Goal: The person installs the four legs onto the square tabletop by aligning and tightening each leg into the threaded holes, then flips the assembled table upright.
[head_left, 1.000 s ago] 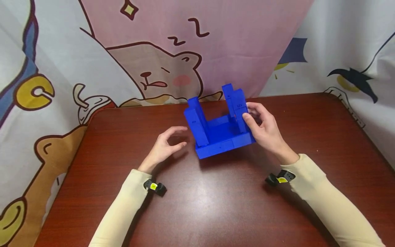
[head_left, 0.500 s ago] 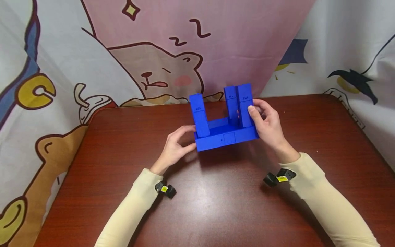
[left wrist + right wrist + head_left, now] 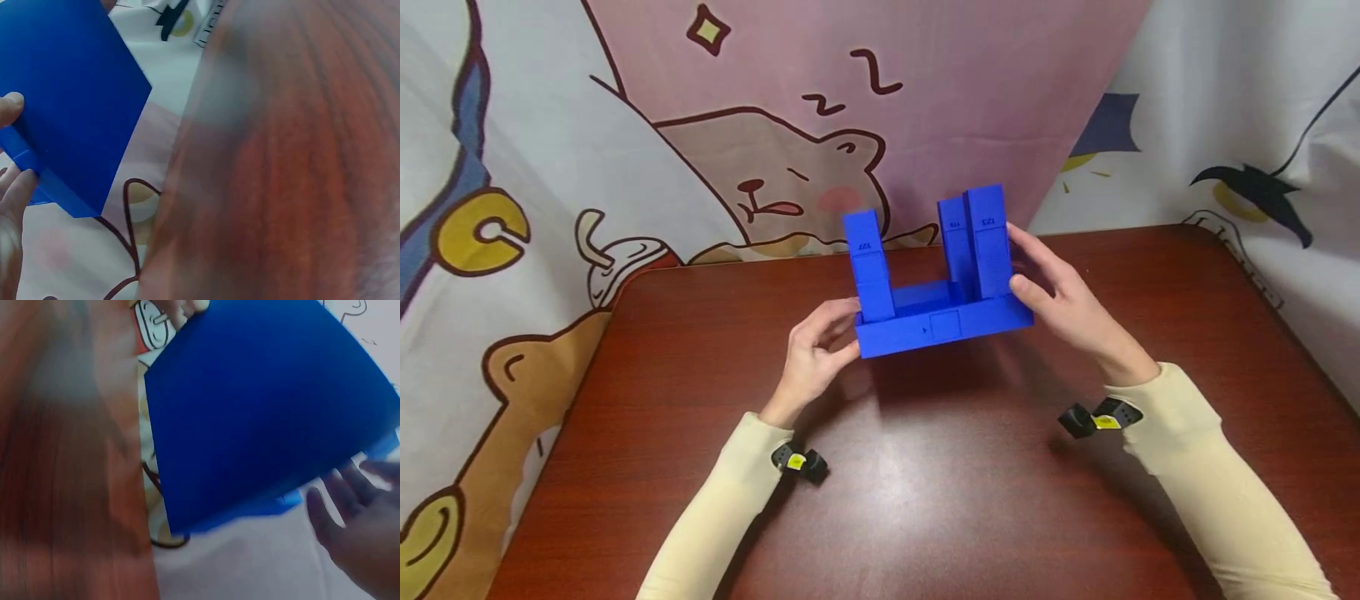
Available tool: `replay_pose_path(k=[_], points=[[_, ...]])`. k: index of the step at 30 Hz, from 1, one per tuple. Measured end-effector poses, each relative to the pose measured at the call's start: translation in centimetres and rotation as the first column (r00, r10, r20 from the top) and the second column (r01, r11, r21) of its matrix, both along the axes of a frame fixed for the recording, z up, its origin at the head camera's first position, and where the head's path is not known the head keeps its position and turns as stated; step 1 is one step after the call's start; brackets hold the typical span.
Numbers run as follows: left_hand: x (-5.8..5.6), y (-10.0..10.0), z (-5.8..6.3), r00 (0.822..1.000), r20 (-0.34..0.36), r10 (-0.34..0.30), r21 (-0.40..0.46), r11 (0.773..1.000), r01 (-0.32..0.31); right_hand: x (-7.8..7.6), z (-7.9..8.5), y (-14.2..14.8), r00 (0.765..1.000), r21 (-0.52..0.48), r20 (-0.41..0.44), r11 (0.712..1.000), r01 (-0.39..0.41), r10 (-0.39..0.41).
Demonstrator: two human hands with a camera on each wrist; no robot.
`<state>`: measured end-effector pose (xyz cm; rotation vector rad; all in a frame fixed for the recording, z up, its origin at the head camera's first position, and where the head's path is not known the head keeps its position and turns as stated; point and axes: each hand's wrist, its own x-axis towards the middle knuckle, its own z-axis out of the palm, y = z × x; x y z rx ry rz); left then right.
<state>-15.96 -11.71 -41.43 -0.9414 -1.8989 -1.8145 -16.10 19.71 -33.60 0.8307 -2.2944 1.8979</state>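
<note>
In the head view a blue tray-like base with several upright blue posts is held up, tilted, over the table. Dark numbers mark the posts; a left post and two right-hand posts, one being the front right post, show clearly. My left hand pinches the base at its left end, thumb on the underside and fingers along the side in the left wrist view. At the right end, my right hand has its fingers spread loosely beside the base and front right post. The right wrist view shows the flat underside.
The brown wooden table lies below. A cartoon-printed curtain hangs behind the table and along both sides. Each wrist carries a black strap-on camera, the left camera and the right camera.
My left hand has come in and taken hold of the base's left end. The base has tipped up toward the camera. My right hand's grip has loosened, its fingers now spread.
</note>
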Motion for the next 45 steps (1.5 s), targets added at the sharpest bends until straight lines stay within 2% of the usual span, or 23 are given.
replay_pose_path(k=[3, 5, 8, 12, 14, 16, 20, 22, 26, 29, 32, 34, 40, 45], points=[[0.2, -0.1, 0.4, 0.999, 0.047, 0.026, 0.02, 0.999, -0.027, -0.2, -0.5, 1.0, 0.989, 0.028, -0.063, 0.99, -0.136, 0.137], [0.6, -0.2, 0.9, 0.995, 0.092, 0.044, 0.022, 0.999, -0.046, -0.1, -0.9, 1.3, 0.978, 0.025, -0.115, 0.985, -0.172, 0.174], [1.4, 0.0, 2.1, 0.988, 0.132, 0.077, 0.006, 0.997, -0.079, 0.2, -1.5, 1.3, 0.969, 0.006, -0.226, 0.994, -0.105, 0.104], [1.9, 0.3, 3.5, 0.987, 0.132, 0.096, -0.027, 0.995, -0.093, 0.5, -2.1, 0.8, 0.955, -0.088, -0.297, 0.996, -0.014, -0.013], [1.9, 0.3, 3.7, 0.985, 0.143, 0.092, -0.026, 0.996, -0.089, 0.5, -2.3, 0.7, 0.954, -0.125, -0.296, 0.992, 0.003, -0.04], [1.6, 0.3, 3.3, 0.982, 0.166, 0.087, -0.015, 0.996, -0.086, 0.5, -2.4, 0.5, 0.954, -0.146, -0.293, 0.989, 0.017, -0.059], [0.8, 0.1, 2.4, 0.976, 0.203, 0.084, 0.005, 0.996, -0.086, 0.4, -2.4, 0.1, 0.946, -0.144, -0.294, 0.985, 0.096, -0.135], [0.7, 0.1, 2.5, 0.975, 0.199, 0.099, -0.007, 0.995, -0.1, 0.3, -2.3, -0.1, 0.938, -0.134, -0.299, 0.981, 0.14, -0.174], [0.7, 0.2, 3.3, 0.963, 0.224, 0.152, -0.037, 0.988, -0.148, 0.1, -2.1, -0.2, 0.93, -0.083, -0.301, 0.978, 0.193, -0.209], [1.0, 0.3, 4.3, 0.953, 0.243, 0.183, -0.061, 0.983, -0.173, 0.2, -1.9, -0.4, 0.937, -0.074, -0.272, 0.975, 0.209, -0.221], [1.4, 0.6, 5.4, 0.95, 0.252, 0.186, -0.063, 0.982, -0.175, 0.2, -2.0, -0.7, 0.946, -0.095, -0.221, 0.971, 0.221, -0.237], [1.6, 0.6, 5.7, 0.948, 0.274, 0.164, -0.04, 0.986, -0.159, 0.1, -2.0, -0.9, 0.951, -0.119, -0.182, 0.965, 0.233, -0.251], [0.4, 0.4, 3.8, 0.928, 0.364, 0.083, 0.046, 0.993, -0.107, -0.2, -2.5, -1.1, 0.945, -0.11, -0.096, 0.947, 0.302, -0.312], [-0.1, 0.2, 3.3, 0.94, 0.333, 0.069, 0.058, 0.994, -0.094, -0.6, -2.7, -1.3, 0.94, -0.105, -0.037, 0.937, 0.333, -0.339]])
